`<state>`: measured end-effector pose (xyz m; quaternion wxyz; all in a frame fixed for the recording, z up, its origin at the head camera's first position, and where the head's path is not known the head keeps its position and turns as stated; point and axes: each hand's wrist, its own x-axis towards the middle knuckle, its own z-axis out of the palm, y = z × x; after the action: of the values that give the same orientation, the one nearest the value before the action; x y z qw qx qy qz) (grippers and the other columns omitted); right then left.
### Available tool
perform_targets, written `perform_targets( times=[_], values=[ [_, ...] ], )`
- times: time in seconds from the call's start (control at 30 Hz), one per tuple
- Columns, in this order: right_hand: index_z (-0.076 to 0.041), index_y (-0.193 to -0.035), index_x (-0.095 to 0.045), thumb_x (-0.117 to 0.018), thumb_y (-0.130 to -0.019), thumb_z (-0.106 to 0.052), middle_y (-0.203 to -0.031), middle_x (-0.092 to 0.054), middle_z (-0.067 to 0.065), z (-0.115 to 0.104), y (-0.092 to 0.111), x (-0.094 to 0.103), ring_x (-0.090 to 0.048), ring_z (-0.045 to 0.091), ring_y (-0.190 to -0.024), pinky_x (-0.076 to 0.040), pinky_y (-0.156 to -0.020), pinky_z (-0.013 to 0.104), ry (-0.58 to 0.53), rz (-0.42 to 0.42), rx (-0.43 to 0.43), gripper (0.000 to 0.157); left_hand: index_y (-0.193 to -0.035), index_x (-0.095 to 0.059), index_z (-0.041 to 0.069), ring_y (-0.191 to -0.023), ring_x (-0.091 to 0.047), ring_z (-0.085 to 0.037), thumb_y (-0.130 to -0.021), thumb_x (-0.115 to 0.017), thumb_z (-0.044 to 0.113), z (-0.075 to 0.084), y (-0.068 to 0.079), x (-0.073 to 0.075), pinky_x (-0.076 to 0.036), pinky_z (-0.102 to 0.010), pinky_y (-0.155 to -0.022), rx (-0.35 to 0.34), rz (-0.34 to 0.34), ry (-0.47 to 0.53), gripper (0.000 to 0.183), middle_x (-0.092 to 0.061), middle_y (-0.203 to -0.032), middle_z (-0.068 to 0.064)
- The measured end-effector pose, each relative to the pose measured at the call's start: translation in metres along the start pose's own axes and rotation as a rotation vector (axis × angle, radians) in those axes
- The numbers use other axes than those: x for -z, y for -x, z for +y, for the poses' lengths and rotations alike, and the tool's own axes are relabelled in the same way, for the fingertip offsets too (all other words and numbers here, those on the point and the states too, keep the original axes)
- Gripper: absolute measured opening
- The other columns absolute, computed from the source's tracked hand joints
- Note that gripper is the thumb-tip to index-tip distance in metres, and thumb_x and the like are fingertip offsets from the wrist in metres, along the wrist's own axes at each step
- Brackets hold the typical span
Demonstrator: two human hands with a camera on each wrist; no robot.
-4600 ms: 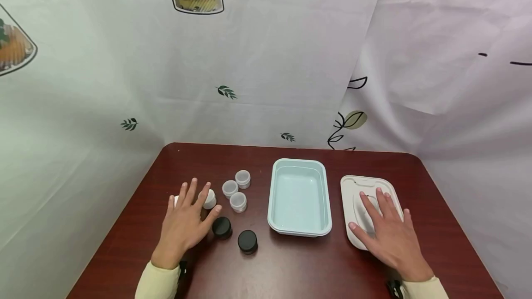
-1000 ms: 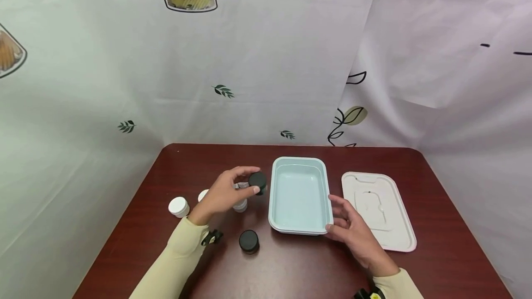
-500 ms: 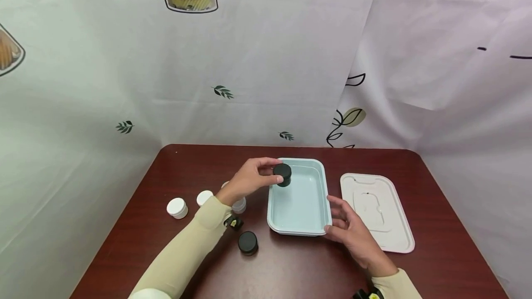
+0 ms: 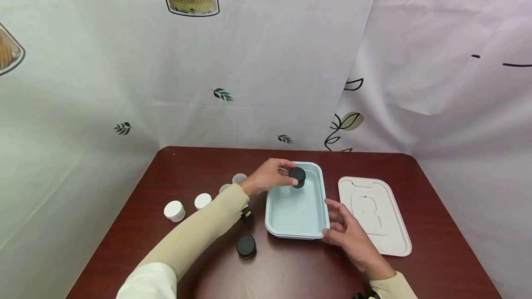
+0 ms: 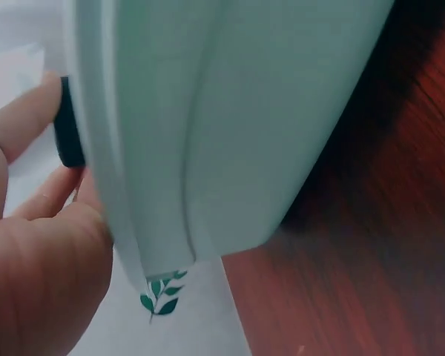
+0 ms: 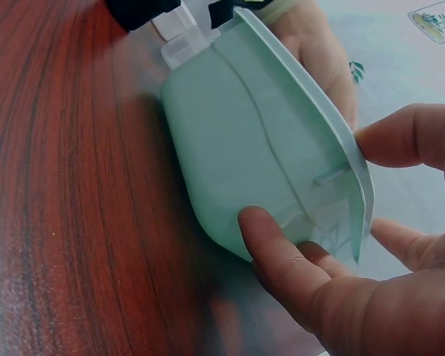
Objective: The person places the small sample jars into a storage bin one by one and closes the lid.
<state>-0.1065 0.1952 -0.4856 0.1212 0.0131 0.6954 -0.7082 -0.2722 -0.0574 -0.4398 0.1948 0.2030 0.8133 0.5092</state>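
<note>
A black-lidded jar (image 4: 297,176) sits pinched in the left hand (image 4: 269,176) over the far end of a pale blue tray (image 4: 296,230). The right hand (image 4: 347,234) steadies the tray's near corner, thumb and fingers curled on its rim. The jar could tip if let go high up. Dark red table (image 4: 291,266) — leaf-printed white curtains behind.
</note>
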Motion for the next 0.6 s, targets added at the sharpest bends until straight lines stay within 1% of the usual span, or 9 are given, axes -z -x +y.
perform_targets(
  times=[0.13,0.27,0.4,0.6],
  values=[
    [-0.011,-0.161,-0.034,-0.066,-0.092,0.008,-0.147,-0.046,0.033,0.001,0.0,-0.001,-0.069,0.034,-0.116,-0.064,-0.083,0.039,0.004,0.002,0.008,0.078,-0.14,-0.068,0.013,-0.122,-0.072,-0.023,-0.09,-0.087,0.022,0.003,-0.011,-0.008,-0.057,-0.043,-0.103,-0.007,0.007,-0.127,0.054,-0.07,-0.138,-0.007],
    [-0.011,-0.161,-0.034,-0.067,-0.092,0.007,-0.147,-0.047,0.032,0.002,0.001,-0.001,-0.069,0.032,-0.115,-0.063,-0.083,0.037,0.013,0.001,0.01,0.078,-0.141,-0.067,0.013,-0.118,-0.073,-0.021,-0.091,-0.086,0.023,0.006,-0.022,-0.017,-0.057,-0.04,-0.102,-0.012,0.0,-0.223,0.054,-0.071,-0.136,-0.007],
    [-0.011,-0.161,-0.034,-0.068,-0.092,0.006,-0.147,-0.046,0.032,0.003,0.002,-0.002,-0.069,0.032,-0.115,-0.063,-0.083,0.036,0.015,-0.005,0.014,0.079,-0.142,-0.067,0.011,-0.115,-0.074,-0.021,-0.092,-0.085,0.022,0.006,-0.029,-0.026,-0.058,-0.038,-0.1,-0.006,-0.019,-0.27,0.054,-0.072,-0.134,-0.008],
    [-0.01,-0.161,-0.032,-0.068,-0.093,0.006,-0.148,-0.044,0.033,0.001,0.002,-0.002,-0.067,0.033,-0.117,-0.063,-0.083,0.037,0.027,-0.025,0.025,0.078,-0.143,-0.064,0.009,-0.117,-0.071,-0.023,-0.094,-0.083,0.02,0.005,-0.035,-0.036,-0.058,-0.037,-0.099,-0.003,-0.051,-0.299,0.054,-0.072,-0.135,-0.011]
  ],
)
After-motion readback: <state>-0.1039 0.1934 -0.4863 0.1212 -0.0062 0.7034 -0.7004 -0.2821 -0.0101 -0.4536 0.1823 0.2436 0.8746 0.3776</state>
